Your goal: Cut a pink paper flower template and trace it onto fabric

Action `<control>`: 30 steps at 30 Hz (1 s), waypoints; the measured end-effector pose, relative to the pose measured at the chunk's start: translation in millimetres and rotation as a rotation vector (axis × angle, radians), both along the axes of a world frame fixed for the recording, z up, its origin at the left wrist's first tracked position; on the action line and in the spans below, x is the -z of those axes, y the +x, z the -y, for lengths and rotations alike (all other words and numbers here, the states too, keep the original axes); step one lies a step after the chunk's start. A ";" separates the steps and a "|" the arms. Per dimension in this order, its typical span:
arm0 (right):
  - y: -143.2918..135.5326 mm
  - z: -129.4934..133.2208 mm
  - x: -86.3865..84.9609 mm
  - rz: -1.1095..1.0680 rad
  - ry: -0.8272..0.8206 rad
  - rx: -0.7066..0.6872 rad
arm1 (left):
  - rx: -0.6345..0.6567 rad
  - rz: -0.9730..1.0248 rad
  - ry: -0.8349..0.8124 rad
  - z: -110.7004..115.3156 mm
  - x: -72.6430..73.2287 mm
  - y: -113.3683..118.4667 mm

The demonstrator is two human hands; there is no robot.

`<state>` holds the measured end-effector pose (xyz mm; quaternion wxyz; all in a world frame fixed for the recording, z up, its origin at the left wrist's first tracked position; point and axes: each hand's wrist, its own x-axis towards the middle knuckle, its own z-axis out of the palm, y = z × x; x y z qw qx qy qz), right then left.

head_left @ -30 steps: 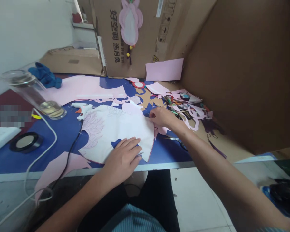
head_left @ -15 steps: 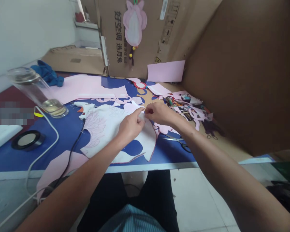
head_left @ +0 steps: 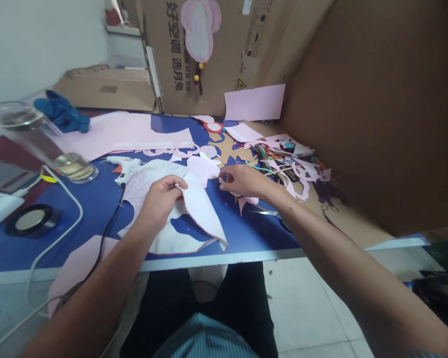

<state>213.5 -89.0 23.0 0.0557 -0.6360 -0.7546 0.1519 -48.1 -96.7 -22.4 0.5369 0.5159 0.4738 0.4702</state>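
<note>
My left hand (head_left: 163, 199) pinches the edge of a white cloth piece (head_left: 203, 209) with dark red stitching along its border, lifting that edge off the blue table. Faint floral lines show on the cloth's left part. To its right, my right hand (head_left: 239, 180) is curled with thumb and forefinger close together; whatever lies between the fingertips is too small to tell. A pink paper shape (head_left: 200, 169) lies between the hands, just behind the cloth. The white glue gun (head_left: 125, 168) rests at the cloth's left. Scissors (head_left: 271, 214) lie below my right wrist.
A glass bottle (head_left: 72, 164), black tape roll (head_left: 33, 220) and white cable (head_left: 78, 199) are at the left. Pink paper scraps (head_left: 304, 171) pile up at the right. A large cardboard panel (head_left: 343, 119) rises on the right, and pink sheets lie farther back.
My left hand has moved left and toward me, pulling the cloth's right edge up and leftward. My hands are now apart. The view has shifted slightly.
</note>
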 end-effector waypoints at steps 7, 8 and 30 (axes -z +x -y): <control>-14.3 -27.1 15.0 0.046 0.049 0.081 | -0.037 0.092 -0.026 1.5 3.0 2.0; -17.2 -34.0 17.3 0.048 0.048 0.084 | -0.036 0.099 -0.026 1.6 3.6 2.9; -17.2 -91.1 13.8 -0.017 -0.057 0.179 | 0.014 0.104 -0.006 6.5 6.0 4.6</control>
